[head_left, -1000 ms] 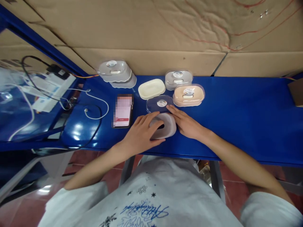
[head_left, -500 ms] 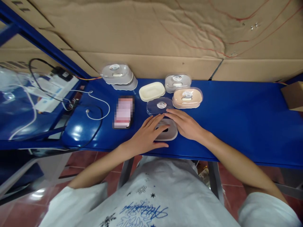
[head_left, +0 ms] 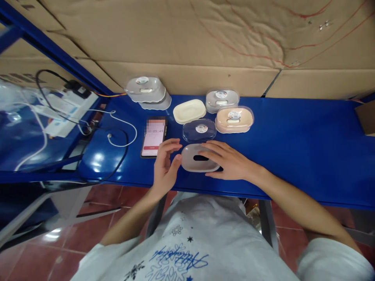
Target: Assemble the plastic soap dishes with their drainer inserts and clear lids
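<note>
A pale grey oval plastic tray (head_left: 190,162) with a dark slot in its middle lies on the blue table in front of me. My left hand (head_left: 166,166) is beside its left end, fingers curved and apart from the thumb, holding nothing. Over the tray's right end my right hand (head_left: 231,159) rests with spread fingers; whether it presses on the tray I cannot tell. Just behind lies a clear lid (head_left: 190,132) with a round label. Farther back are a cream dish (head_left: 190,111), a peach lidded soap box (head_left: 234,120) and a grey lidded soap box (head_left: 222,101).
A phone (head_left: 154,138) with a timer on its screen lies left of my left hand. Grey lidded boxes (head_left: 146,89) are stacked at the back left. Cables and a power strip (head_left: 70,113) lie at the far left. Cardboard (head_left: 175,47) walls the back.
My left hand has moved left off the tray and turned on its side. My right hand has come nearer and lies over the tray's right part. The tray's slot shows more fully.
</note>
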`<action>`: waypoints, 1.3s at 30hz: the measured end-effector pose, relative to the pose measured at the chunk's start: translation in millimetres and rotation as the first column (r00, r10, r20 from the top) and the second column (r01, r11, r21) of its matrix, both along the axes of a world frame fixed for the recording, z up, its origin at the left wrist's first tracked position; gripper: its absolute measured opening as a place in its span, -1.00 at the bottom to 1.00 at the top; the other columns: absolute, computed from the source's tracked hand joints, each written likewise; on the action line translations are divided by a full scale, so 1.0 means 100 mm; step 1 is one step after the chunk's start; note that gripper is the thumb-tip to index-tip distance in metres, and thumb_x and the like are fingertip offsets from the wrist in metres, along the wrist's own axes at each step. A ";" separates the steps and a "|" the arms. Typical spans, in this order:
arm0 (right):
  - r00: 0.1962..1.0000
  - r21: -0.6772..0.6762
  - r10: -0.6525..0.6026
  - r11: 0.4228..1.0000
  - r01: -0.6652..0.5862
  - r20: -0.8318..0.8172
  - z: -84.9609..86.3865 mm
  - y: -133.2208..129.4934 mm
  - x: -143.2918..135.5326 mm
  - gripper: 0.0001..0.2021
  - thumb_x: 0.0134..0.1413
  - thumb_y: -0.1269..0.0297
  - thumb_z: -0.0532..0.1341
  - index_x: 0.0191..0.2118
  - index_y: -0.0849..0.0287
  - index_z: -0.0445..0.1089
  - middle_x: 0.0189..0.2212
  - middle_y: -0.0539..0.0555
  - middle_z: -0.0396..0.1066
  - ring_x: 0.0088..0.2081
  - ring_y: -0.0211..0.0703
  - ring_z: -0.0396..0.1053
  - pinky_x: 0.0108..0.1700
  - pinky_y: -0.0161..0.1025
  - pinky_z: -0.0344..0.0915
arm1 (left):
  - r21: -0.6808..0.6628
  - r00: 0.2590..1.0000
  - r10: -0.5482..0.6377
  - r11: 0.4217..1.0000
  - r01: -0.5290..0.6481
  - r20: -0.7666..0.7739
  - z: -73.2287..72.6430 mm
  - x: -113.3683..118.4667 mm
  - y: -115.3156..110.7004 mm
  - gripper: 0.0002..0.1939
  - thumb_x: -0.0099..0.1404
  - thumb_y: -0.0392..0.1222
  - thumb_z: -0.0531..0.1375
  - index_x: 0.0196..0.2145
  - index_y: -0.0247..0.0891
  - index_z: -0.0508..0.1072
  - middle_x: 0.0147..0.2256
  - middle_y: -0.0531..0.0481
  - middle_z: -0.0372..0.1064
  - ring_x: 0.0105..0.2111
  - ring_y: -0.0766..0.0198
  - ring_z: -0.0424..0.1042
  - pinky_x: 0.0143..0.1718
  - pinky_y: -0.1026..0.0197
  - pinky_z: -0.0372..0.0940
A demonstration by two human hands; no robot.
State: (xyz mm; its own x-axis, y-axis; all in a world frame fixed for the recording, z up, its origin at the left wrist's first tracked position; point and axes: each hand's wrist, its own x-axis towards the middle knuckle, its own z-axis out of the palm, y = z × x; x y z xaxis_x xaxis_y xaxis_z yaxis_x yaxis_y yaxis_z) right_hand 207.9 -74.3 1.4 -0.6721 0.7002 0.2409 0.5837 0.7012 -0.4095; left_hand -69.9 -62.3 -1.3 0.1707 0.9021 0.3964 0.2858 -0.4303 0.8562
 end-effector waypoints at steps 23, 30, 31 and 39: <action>0.986 0.068 -0.103 0.993 0.095 0.127 -0.06 0.08 0.00 -0.22 0.39 -0.15 0.36 0.51 0.19 0.28 0.59 0.49 0.11 0.60 0.44 0.12 0.56 0.47 0.10 | -0.214 0.560 -0.346 0.933 0.289 -0.753 0.33 -0.03 2.22 -0.13 0.11 0.03 0.41 0.35 -0.16 0.32 0.29 -0.25 0.46 0.27 -0.22 0.47 0.33 -0.24 0.36; 0.979 0.113 -0.182 0.979 0.171 0.089 -0.12 0.14 -0.08 -0.29 0.45 -0.17 0.29 0.48 0.19 0.33 0.58 0.47 0.14 0.61 0.43 0.10 0.57 0.47 0.07 | 0.022 0.754 -0.144 0.978 0.206 -0.641 0.68 -0.32 1.72 -0.26 0.24 0.02 0.40 0.30 -0.14 0.32 0.37 -0.20 0.34 0.35 -0.16 0.38 0.42 -0.28 0.30; 0.975 0.131 -0.207 0.972 0.196 0.078 -0.12 0.15 -0.09 -0.32 0.47 -0.13 0.27 0.48 0.19 0.32 0.59 0.46 0.12 0.61 0.44 0.08 0.57 0.48 0.05 | 0.031 0.797 -0.151 0.978 0.208 -0.584 0.72 -0.38 1.58 -0.26 0.24 0.03 0.41 0.30 -0.15 0.31 0.35 -0.21 0.35 0.32 -0.15 0.41 0.39 -0.29 0.34; 0.944 0.083 -0.285 0.950 0.301 -0.167 -0.04 0.13 0.02 -0.33 0.54 0.18 0.16 0.62 0.01 0.01 0.57 0.36 0.16 0.60 0.35 0.11 0.52 0.46 0.18 | -0.116 0.895 -0.321 0.947 0.300 -0.308 0.54 -0.73 0.29 -0.33 0.28 -0.14 0.44 0.26 0.13 0.29 0.35 -0.18 0.32 0.37 -0.11 0.45 0.29 -0.23 0.53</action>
State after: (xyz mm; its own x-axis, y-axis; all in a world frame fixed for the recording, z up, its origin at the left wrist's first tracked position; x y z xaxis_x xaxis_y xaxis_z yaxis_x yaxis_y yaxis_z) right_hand 209.5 -61.0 -2.7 -0.3910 0.8254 0.4073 0.7069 0.5527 -0.4414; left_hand -142.9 -33.5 52.3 0.5538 0.8039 0.2171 0.4084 -0.4894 0.7705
